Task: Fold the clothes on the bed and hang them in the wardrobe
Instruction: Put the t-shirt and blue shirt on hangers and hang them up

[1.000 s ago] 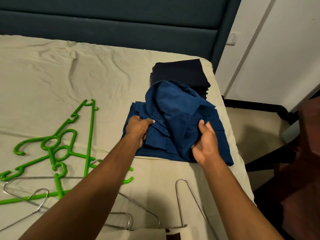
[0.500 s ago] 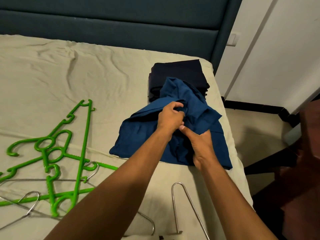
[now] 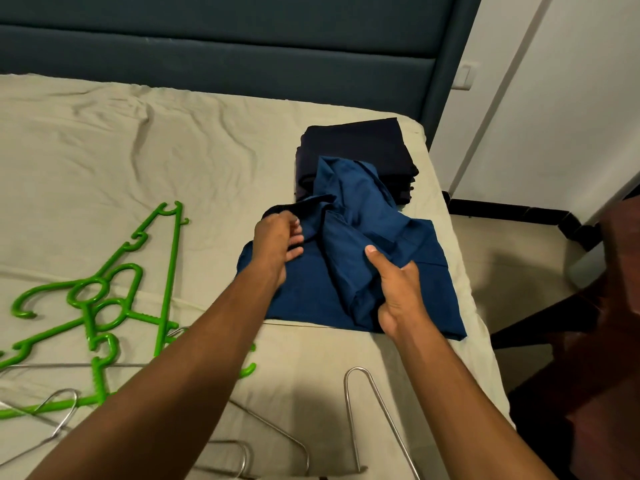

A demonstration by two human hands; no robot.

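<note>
Pinching a loose fold, the left hand [image 3: 278,242] has curled fingers on the left edge of the blue shirt [image 3: 353,271], about where a sleeve or collar flap bunches up. Right hand [image 3: 398,292] grips a gathered ridge of the same shirt lower down, thumb pointing far, fingers wrapped under the cloth and partly hidden. Both hands hold cloth.

Key relation: the shirt lies between the two grips, bulk running from the near right corner up to the far middle, with the crumpled hump rising between and beyond the hands. Flat lower layer spreads near and right of the right hand, toward the bed [image 3: 138,161] edge. Left hand sits farther and to the left; right hand nearer, on the ridge. My read: the next fold turns on carrying the left flap rightward across that ridge, so the left hand does the travel while the right anchors.

Shirt's far tip overlaps a dark folded stack [image 3: 360,147] just beyond it, near the far right corner of the bed. Green hangers [image 3: 104,299] lie tangled well to the left; wire hangers [image 3: 367,403] near, below the arms. Nothing on a hanger yet; folding unfinished.
</note>
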